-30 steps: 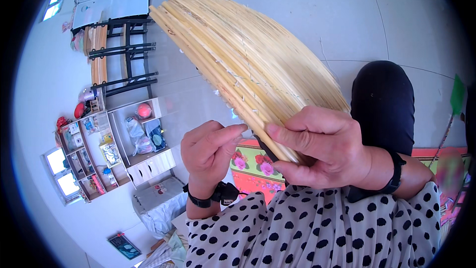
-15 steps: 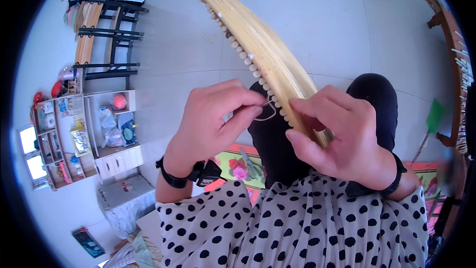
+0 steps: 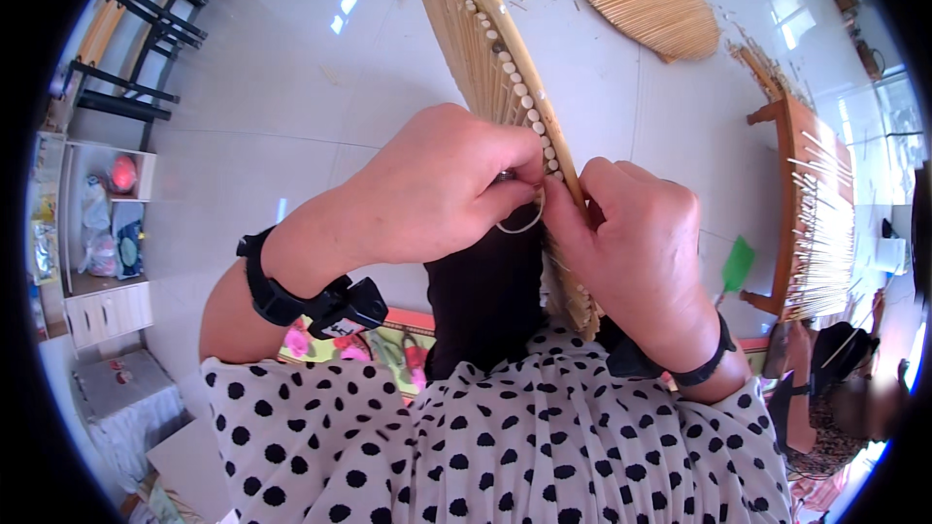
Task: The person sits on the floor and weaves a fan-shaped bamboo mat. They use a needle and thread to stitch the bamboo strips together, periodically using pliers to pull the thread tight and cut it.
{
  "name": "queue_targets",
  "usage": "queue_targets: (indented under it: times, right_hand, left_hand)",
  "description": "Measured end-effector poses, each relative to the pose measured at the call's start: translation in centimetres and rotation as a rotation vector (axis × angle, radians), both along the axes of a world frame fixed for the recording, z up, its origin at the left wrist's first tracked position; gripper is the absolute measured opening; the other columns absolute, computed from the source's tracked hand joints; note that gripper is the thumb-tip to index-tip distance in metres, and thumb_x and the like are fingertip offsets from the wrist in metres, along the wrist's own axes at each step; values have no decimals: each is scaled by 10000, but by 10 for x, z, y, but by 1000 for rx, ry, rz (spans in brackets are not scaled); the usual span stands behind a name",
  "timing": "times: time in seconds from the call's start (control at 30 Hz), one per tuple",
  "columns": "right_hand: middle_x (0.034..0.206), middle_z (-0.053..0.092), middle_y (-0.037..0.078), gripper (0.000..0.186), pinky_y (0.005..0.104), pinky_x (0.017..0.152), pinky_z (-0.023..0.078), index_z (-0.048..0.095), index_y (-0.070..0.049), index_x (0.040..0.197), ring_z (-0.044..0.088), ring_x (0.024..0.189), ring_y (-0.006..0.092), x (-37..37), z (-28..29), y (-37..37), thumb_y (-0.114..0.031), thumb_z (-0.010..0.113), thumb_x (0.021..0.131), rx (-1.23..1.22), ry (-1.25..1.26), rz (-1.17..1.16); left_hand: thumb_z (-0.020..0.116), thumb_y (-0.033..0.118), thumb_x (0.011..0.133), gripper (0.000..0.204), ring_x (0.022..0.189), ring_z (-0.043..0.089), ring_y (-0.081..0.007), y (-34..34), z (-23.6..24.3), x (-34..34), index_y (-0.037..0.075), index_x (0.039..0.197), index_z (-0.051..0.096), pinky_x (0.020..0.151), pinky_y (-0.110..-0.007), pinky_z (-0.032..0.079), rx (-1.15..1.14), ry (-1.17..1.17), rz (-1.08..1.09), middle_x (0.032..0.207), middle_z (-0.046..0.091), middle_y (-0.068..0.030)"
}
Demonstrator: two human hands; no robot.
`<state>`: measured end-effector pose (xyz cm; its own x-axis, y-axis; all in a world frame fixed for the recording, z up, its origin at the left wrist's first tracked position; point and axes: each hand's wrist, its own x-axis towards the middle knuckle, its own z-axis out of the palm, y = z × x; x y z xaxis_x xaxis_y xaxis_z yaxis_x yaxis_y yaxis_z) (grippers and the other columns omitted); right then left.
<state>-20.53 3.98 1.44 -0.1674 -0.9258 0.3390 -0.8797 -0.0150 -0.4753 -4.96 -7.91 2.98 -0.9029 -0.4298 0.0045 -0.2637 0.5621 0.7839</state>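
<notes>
A curved panel of pale stalks (image 3: 451, 44) stands on edge in front of me, with a row of round cut ends beside its smooth rim strip (image 3: 529, 63). My left hand (image 3: 422, 184) pinches a thin pale cord (image 3: 524, 229) at this row, its fingertips against the stalk ends. The cord hangs in a small loop below the fingers. My right hand (image 3: 636, 233) is closed on the rim, thumb close to the left fingertips. Where the cord passes between the stalks is hidden by my fingers.
A rounded stalk mat (image 3: 650, 5) lies on the tiled floor. To the right, a wooden bench (image 3: 788, 204) carries many thin sticks, and another person (image 3: 825, 398) is near it. A green fly swatter (image 3: 739, 262) stands close by. Shelves (image 3: 107, 233) and black-legged stools (image 3: 136, 58) are at left.
The panel has turned more upright, showing its ribbed left face. Both hands have come together at the rim, and my right hand has closed more tightly. The whole view has shifted toward the right.
</notes>
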Motion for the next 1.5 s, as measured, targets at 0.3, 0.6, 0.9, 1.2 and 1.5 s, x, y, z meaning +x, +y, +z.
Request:
queue_targets:
  times: [0.3,0.6,0.9,1.2,1.5]
  right_hand:
    - [527,485,95,340,365,397,374,492,-39,605,477,420,284,2,-4,-1,-137,773,770,-54,1,21]
    - [536,497,103,351,364,414,371,477,-35,586,476,434,280,-11,-4,-3,-125,763,770,-46,-24,-98]
    - [538,497,96,308,322,429,353,525,-8,613,432,430,213,-14,-5,-1,-115,769,767,-34,-55,-78]
    - [531,511,72,244,273,431,350,569,-4,632,435,439,128,-18,-10,1,-68,775,744,-38,-95,-132]
    - [526,510,65,220,262,432,345,583,0,643,430,449,108,-16,-12,0,-54,769,748,-49,-122,-151]
  left_hand:
    - [651,10,793,60,588,579,-311,-4,-18,8,18,804,593,533,-355,432,-158,160,-57,684,619,-113]
    - [660,2,799,60,562,568,-263,-1,-15,31,20,807,603,515,-335,422,-148,128,30,676,612,-92]
    - [700,20,802,68,572,595,-240,14,-37,17,44,856,666,508,-305,446,-267,318,190,723,636,-74]
    - [734,63,773,85,588,600,-253,14,-47,7,73,825,668,485,-344,447,-339,269,170,702,607,-42]
    - [729,46,761,102,592,599,-268,13,-47,5,76,809,644,487,-357,447,-332,297,173,700,596,-44]
